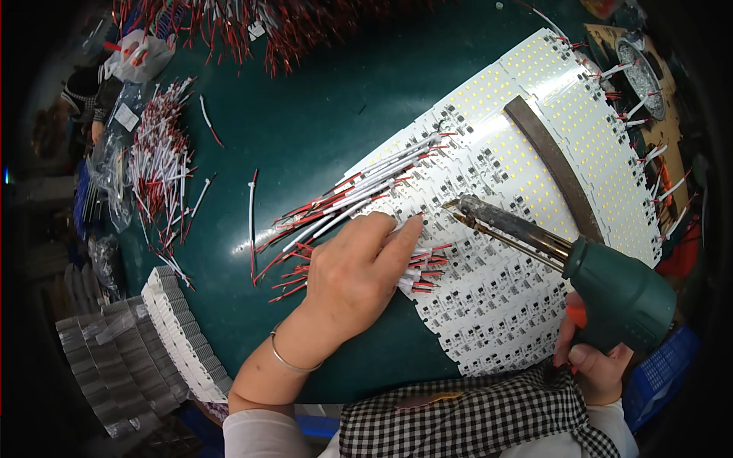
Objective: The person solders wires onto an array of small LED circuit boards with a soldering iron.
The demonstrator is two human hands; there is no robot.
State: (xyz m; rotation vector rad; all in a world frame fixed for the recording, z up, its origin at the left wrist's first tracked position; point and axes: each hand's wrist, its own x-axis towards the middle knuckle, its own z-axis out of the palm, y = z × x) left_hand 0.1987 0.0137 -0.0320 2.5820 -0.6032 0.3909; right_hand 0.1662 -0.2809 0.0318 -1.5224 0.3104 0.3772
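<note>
My left hand (347, 275) is closed in a pinch over the white LED circuit boards (489, 305), its thumb and forefinger at a wire end on one board. More short red and white wires (421, 273) stick out from under its palm; how they are held is hidden. In my right hand (599, 366) is a green soldering gun (622, 294), a finger at its orange trigger. The gun's tip points left, just above the boards and a little right of my left fingertips. Soldered wires (382, 168) lie in a row beyond my left hand.
A curved brown bar (553, 164) lies across the boards. Loose wires are piled (160, 160) at the left, with a larger red-tipped bundle (305, 27) at the far edge. Stacked boards (183, 328) stand at lower left. A metal bowl (640, 76) sits at far right.
</note>
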